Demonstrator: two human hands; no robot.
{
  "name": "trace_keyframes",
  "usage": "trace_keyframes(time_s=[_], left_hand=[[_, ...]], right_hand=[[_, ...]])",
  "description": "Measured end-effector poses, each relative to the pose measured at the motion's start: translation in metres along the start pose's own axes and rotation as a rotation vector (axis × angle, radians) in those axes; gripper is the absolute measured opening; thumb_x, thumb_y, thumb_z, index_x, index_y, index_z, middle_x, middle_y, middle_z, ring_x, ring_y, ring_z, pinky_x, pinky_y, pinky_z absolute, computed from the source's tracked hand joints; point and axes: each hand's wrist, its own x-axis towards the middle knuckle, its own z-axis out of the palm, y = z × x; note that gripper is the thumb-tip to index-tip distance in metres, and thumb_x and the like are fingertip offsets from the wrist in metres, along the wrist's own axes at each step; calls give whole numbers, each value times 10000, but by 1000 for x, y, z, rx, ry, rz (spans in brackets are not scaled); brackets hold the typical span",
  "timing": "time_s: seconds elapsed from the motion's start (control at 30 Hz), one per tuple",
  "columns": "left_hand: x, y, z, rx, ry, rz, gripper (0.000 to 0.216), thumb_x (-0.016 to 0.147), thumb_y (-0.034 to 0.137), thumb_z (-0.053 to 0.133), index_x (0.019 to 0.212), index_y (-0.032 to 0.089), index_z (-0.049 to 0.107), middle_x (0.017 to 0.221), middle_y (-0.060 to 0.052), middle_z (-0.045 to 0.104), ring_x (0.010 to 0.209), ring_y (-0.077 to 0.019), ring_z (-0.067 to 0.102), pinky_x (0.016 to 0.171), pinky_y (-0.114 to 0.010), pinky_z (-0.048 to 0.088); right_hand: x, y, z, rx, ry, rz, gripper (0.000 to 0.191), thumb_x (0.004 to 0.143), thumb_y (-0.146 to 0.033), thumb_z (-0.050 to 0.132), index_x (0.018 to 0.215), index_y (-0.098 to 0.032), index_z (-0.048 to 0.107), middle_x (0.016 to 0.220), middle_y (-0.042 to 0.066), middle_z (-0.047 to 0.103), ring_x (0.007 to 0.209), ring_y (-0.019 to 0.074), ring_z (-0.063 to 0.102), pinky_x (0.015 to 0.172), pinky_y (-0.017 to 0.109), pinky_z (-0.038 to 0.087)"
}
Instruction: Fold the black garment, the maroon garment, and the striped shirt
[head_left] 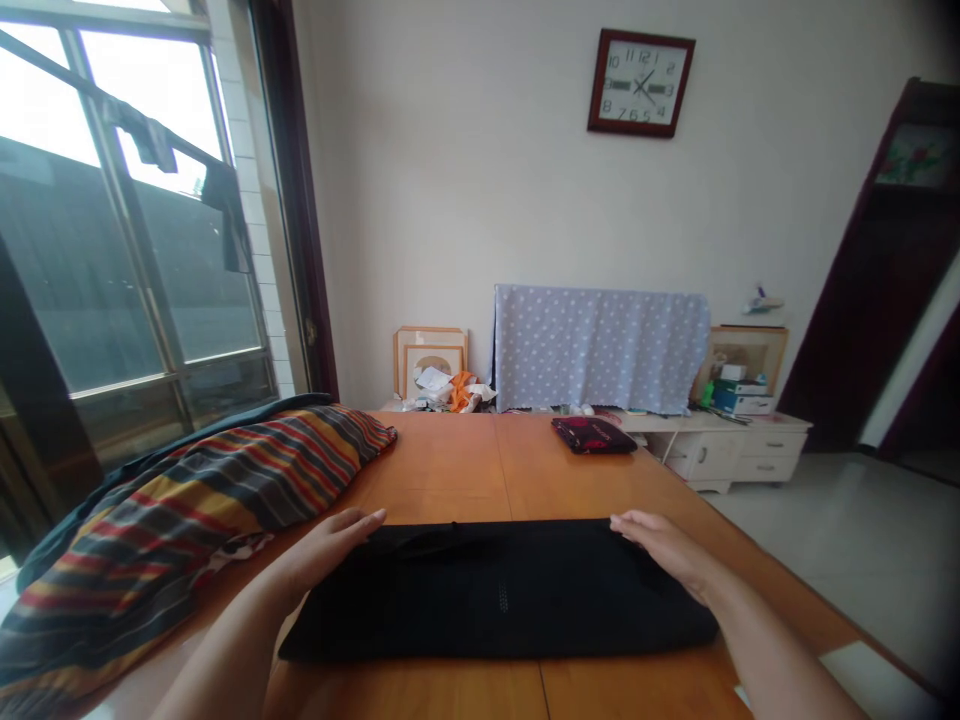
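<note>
A black folded garment [495,590] lies in a wide, flat rectangle in front of me, with a small pale print near its middle. At its far left corner is my left hand [337,545], closed on the edge with the thumb along the top; some of its fingers are hidden. My right hand [664,545] pinches the far right corner between thumb and fingers. The garment's near edge rests on the wooden table [450,470].
A striped cloth heap [225,490] covers the table's left side. Towards the far right edge sits a dark folded cloth [592,435] with red marks. Behind stand a white cabinet [731,455] and something under a dotted blue cover [600,350]. A clock [641,83] hangs above.
</note>
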Motion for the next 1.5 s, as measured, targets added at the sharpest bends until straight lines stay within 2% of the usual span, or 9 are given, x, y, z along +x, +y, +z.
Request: trace_keyframes(time_s=[0.23,0.33,0.43,0.6,0.73,0.9,1.13,1.3,1.5], left_hand=[[-5,-16,-11,-4,-245,57,598,690,533,709,1212,263,603,1275,-47,647,1217,-284,568,1011,-358,455],[7,-29,-4,92,-194,122,553,636,384,726,1152,228,602,1220,-65,658,1171,-285,587,997,-359,460],[25,-42,5,155,-87,174,397,651,337,639,1025,206,618,1038,-44,693,1028,-267,631,926,-348,480],[34,-40,9,105,77,145,417,749,573,576,923,204,660,883,-30,702,903,-257,643,840,-322,498],[17,-23,3,17,82,53,499,744,651,605,978,220,702,1003,-37,728,997,-285,650,886,-324,503],[11,-25,0,68,-31,82,562,643,542,738,1118,249,671,1145,-31,704,1092,-288,638,932,-319,504],[32,-45,12,69,-36,143,400,696,475,654,987,202,652,936,-28,716,933,-264,669,839,-328,525],[29,-40,12,-57,4,123,360,721,498,652,936,210,645,829,-8,694,799,-231,654,732,-310,516],[33,-38,13,-16,94,151,356,702,494,649,913,207,644,843,-9,686,835,-227,642,777,-310,505]], right_hand=[[-20,-7,-14,155,-161,51,516,786,-566,678,1190,-247,643,1231,81,654,1166,275,582,985,365,447],[-20,-4,-16,90,-147,37,611,692,-430,779,1248,-236,617,1272,108,634,1229,283,554,1032,377,425],[-10,3,-11,20,-12,5,526,676,-410,760,1152,-218,649,1155,100,681,1134,279,604,993,388,447],[4,10,-10,54,256,7,429,818,-617,578,929,-210,658,1005,82,706,1030,262,630,908,357,466],[-8,6,-22,158,121,138,484,839,-657,537,1042,-231,645,1029,66,709,973,246,649,809,338,496],[-15,5,-24,92,-47,51,515,736,-386,731,1212,-247,590,1190,69,674,1095,238,628,947,337,464],[5,10,-6,-124,75,-85,432,682,-262,669,1111,-214,646,1103,71,679,1089,242,610,973,351,434],[4,5,-7,-66,168,-102,422,707,-317,651,1118,-221,642,1088,57,671,1055,236,616,978,356,422],[13,12,-7,-48,232,-98,401,679,-341,671,1060,-218,650,1058,58,680,1027,247,621,949,362,438]])
